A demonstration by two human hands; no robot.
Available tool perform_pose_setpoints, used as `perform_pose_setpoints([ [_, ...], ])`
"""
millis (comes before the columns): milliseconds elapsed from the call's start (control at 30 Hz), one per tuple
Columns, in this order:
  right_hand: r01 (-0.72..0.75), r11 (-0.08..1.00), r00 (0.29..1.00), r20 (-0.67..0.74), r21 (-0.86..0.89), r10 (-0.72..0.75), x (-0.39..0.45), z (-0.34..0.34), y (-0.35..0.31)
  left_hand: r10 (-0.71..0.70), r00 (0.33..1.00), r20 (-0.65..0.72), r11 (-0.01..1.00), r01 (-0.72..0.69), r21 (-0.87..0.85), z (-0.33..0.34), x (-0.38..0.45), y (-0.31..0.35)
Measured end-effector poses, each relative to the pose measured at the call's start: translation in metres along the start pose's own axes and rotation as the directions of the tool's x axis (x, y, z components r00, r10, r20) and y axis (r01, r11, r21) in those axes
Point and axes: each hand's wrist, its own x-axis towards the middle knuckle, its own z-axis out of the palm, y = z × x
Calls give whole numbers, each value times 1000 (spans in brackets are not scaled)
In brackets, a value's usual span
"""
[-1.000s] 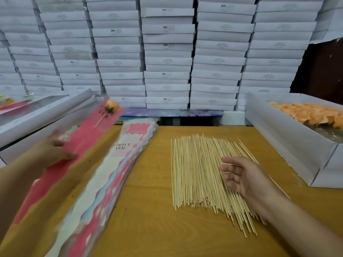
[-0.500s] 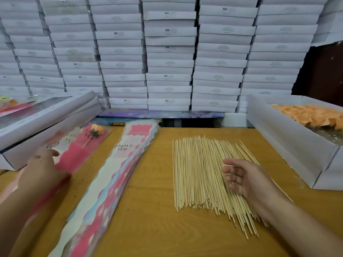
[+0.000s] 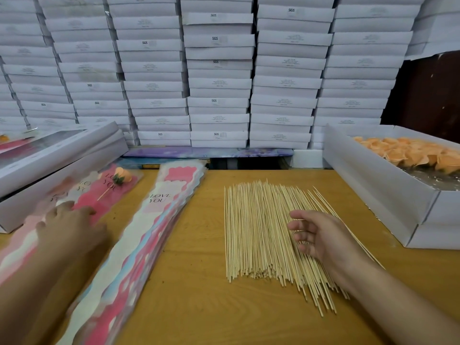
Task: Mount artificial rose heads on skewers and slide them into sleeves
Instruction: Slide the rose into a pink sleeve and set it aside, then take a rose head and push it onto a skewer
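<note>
The skewer pile (image 3: 271, 235) lies fanned across the middle of the wooden surface (image 3: 199, 307), and it serves here as the landmark. The right hand (image 3: 321, 235) hovers over the pile's right half with fingers loosely curled and its grip empty; whether the fingertips touch the sticks cannot be told. Far left of the pile, the left hand (image 3: 72, 220) rests flat, fingers spread, on a finished sleeve (image 3: 104, 195) that holds a mounted rose head (image 3: 122, 175) on its stick; this grip is also slack, pressing rather than clasping. Between that sleeve and the pile lies the stack of empty sleeves (image 3: 149, 232). Right of the pile stands the white box of rose heads (image 3: 410, 155).

The likely next step is picking out a single skewer, and that is where trouble sits. The sticks are thin and packed side by side, so a loose pinch may lift two or three, or roll neighbours out of the fan toward the near edge of the surface. The sleeves look glossy; a sideways push from the left palm could slide the finished one off its pile or nudge the empty stack askew. The rose head may also slip out of the sleeve's open top if it is dragged.
</note>
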Motion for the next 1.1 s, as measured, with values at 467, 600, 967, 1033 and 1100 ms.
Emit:
perform_pose_setpoints([
  [467, 27, 993, 1000, -6, -114, -28, -3, 1, 0, 515, 855, 62, 700, -378, -606, -12, -117, 171],
  [600, 52, 979, 998, -25, -199, -58, -3, 3, -1, 550, 827, 117, 707, -387, -592, 12, -133, 191],
  [967, 196, 464, 828, -108, -864, -551, 25, -56, -110, 539, 842, 5, 671, -426, -607, 28, -140, 190],
  [1033, 108, 399, 782, -170, -911, -600, 37, -80, -133, 543, 840, 2, 674, -434, -598, 28, -140, 190],
  [1100, -31, 330, 755, -239, -943, -611, 48, -106, -151, 539, 842, -15, 664, -436, -608, 28, -140, 190],
])
